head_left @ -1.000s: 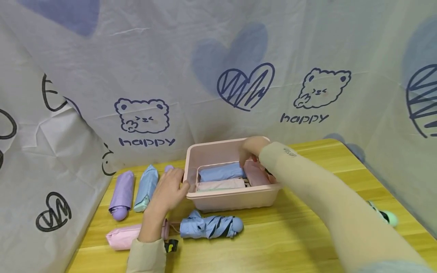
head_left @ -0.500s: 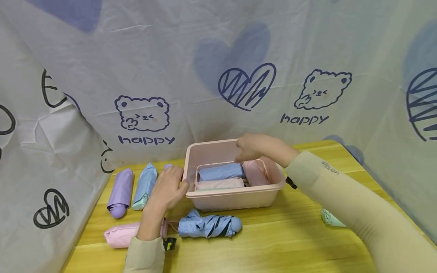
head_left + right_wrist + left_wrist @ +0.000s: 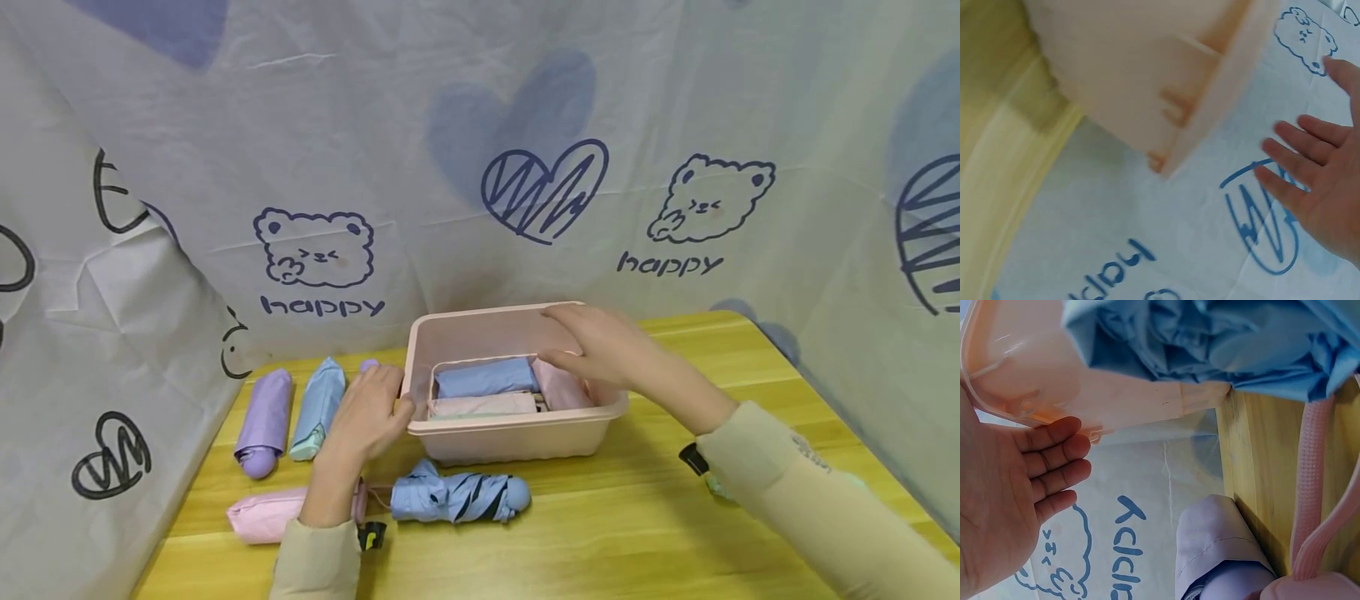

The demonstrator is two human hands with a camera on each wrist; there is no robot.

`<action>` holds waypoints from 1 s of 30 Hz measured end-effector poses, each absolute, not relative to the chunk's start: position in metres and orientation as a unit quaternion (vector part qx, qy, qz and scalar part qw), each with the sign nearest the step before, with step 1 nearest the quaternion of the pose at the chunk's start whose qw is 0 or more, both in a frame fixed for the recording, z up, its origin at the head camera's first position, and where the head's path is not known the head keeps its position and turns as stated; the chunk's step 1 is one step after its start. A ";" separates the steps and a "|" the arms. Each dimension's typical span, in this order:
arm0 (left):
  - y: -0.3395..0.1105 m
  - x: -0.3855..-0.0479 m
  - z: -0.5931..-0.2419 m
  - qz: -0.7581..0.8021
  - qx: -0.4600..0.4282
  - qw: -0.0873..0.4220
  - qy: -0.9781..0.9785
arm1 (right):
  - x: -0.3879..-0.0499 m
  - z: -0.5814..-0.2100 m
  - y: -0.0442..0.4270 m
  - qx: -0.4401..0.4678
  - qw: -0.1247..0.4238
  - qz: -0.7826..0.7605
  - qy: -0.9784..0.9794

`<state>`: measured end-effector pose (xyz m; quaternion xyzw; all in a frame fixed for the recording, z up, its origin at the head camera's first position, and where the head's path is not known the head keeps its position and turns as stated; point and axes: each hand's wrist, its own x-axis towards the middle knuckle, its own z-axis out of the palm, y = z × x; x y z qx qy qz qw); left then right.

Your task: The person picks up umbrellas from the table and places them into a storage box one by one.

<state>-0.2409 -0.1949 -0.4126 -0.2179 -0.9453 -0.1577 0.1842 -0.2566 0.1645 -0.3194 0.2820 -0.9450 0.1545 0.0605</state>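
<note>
Pale-pink bin | rectangular, umbrellas inside | left hand relaxed | right hand spread wide

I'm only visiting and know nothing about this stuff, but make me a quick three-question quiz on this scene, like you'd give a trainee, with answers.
1. True or false: the right hand is holding an umbrella.
2. What colour is the bundle at the right-hand end inside the pink bin? A: blue. B: purple. C: pink.
3. Fill in: the blue umbrella in front of the bin points its ball-shaped end to the person's ____.

Key:
1. False; its fingers are spread and nothing is in them.
2. C, the pink bundle.
3. Right.
</note>
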 end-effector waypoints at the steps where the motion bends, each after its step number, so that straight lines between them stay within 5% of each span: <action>1: -0.195 -0.241 -0.413 -0.158 -0.218 0.184 -0.945 | -0.254 -0.323 0.168 0.283 0.069 0.158 -0.944; 17: -0.197 -0.243 -0.420 -0.152 -0.247 0.217 -0.932 | -0.212 -0.384 0.244 0.261 0.156 0.194 -0.933; 30: -0.197 -0.243 -0.418 -0.150 -0.245 0.214 -0.934 | -0.192 -0.412 0.308 0.246 0.089 0.166 -0.951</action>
